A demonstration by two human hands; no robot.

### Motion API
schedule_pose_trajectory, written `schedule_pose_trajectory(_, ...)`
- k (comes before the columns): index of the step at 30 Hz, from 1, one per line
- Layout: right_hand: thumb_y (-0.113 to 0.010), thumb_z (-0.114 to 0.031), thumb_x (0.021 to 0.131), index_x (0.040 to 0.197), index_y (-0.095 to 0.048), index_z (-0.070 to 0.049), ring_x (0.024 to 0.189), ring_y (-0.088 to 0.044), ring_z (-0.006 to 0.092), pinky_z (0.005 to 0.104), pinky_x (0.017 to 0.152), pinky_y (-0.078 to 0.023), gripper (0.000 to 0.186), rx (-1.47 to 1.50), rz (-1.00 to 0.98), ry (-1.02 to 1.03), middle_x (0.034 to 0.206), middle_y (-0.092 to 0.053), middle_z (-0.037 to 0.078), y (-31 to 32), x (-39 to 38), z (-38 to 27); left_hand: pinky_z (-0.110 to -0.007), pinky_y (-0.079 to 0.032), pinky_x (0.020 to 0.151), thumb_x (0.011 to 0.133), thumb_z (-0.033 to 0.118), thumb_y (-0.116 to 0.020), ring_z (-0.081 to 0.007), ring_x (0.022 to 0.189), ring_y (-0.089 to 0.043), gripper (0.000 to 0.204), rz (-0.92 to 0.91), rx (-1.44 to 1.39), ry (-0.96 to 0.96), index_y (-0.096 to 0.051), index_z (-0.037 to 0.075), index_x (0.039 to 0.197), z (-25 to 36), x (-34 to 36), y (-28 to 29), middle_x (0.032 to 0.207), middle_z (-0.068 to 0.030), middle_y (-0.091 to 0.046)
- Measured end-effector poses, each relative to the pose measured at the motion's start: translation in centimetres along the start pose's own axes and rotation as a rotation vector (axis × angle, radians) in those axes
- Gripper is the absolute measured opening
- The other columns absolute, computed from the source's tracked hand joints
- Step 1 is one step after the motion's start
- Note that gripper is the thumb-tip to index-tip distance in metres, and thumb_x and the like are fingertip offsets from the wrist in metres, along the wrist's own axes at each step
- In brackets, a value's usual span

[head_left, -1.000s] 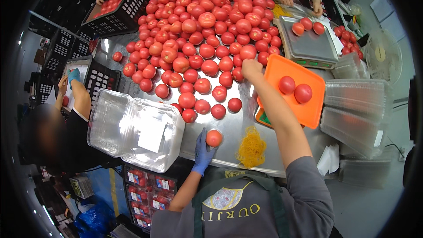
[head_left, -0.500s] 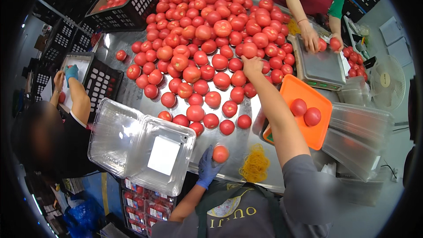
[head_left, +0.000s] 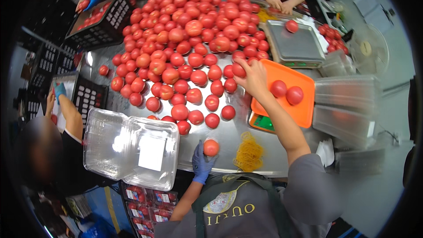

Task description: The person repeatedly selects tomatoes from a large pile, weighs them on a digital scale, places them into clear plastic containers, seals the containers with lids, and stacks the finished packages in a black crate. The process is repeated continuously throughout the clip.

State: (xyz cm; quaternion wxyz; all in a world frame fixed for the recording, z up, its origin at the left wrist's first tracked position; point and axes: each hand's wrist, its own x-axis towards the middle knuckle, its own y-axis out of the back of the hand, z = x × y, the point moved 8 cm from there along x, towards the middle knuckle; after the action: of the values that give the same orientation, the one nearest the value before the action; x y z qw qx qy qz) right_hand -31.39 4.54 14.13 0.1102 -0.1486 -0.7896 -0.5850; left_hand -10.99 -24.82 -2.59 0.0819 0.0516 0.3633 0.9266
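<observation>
My left hand (head_left: 202, 164), in a blue-violet glove, is closed round a tomato (head_left: 211, 147) at the table's near edge. My bare right hand (head_left: 254, 79) grips another tomato (head_left: 239, 71) between thumb and fingers, at the right side of the big tomato pile (head_left: 194, 28). Just right of that hand, an orange tray (head_left: 305, 79) holds two tomatoes (head_left: 286, 91) and rests on a scale (head_left: 263, 122) with a lit green display. An opened clear plastic clamshell box (head_left: 115, 143) with a white label lies left of my left hand.
Yellow rubber bands (head_left: 249, 152) lie by the near edge. Stacked clear boxes (head_left: 346, 105) stand right of the tray. A second scale (head_left: 295, 42) bears one tomato. Co-workers' hands are busy at the far right, and at black crates (head_left: 99, 25) on the left.
My right hand has drawn back from the pile toward the orange tray, with a tomato in its fingers. The far co-worker's hands have left the second scale, where one tomato stays.
</observation>
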Motion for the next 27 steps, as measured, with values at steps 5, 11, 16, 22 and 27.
schedule_pose_trajectory(5,-0.073,-0.027,0.068,0.12,-0.059,-0.025,0.089,-0.055,0.0298,0.0427,0.073,-0.043,0.054,-0.11,-0.239,-0.171,0.094,-0.053,0.013,7.6,-11.1,4.9,-0.044,-0.043,0.095,0.063,0.034,-0.085,-0.0373,0.114,-0.051,0.101,0.02,-0.04,-0.022,-0.032,0.007,0.144,0.3,-0.2,0.1,0.127,-0.0219,-0.049)
schedule_pose_trajectory(11,-0.072,-0.024,0.071,0.12,-0.059,-0.021,0.096,-0.057,0.0328,0.0475,0.083,-0.044,0.051,-0.04,0.217,-0.14,0.104,-0.056,0.016,15.5,-15.1,8.3,-0.043,-0.042,0.097,0.061,0.028,-0.087,-0.0367,0.12,-0.046,0.103,0.009,-0.126,-0.051,-0.03,0.006,0.144,0.9,-0.1,-0.5,0.133,-0.0216,-0.044)
schedule_pose_trajectory(16,-0.065,-0.03,0.084,0.126,-0.053,-0.008,0.108,-0.055,0.0342,0.0441,0.092,-0.043,0.048,-0.765,0.542,-0.288,0.118,-0.057,0.016,35.9,-15.8,18.5,-0.044,-0.038,0.102,0.061,0.026,-0.087,-0.0362,0.125,-0.042,0.098,0.154,-0.045,-0.105,-0.033,0.003,0.14,3.4,-1.6,0.7,0.136,-0.0191,-0.042)
schedule_pose_trajectory(22,-0.058,-0.025,0.088,0.097,-0.066,0.002,0.071,-0.065,0.0248,0.0353,0.067,-0.049,0.03,-0.24,0.241,-0.388,0.076,-0.066,0.012,38.2,-15.7,27.9,-0.043,-0.038,0.102,0.07,0.023,-0.082,-0.0361,0.122,-0.047,0.083,0.097,-0.04,-0.445,-0.036,0.004,0.137,12.5,-2.4,-3.2,0.135,-0.0196,-0.046)
schedule_pose_trajectory(27,-0.055,-0.018,0.089,0.098,-0.063,0.004,0.061,-0.055,0.0094,0.0247,0.059,-0.044,0.026,0.064,0.129,-0.42,0.068,-0.059,0.005,38.1,-15.1,31.0,-0.043,-0.04,0.101,0.073,0.022,-0.079,-0.0373,0.119,-0.049,0.077,-0.059,-0.153,-0.478,-0.038,0.003,0.136,16.6,-2.2,-6.7,0.135,-0.0219,-0.046)
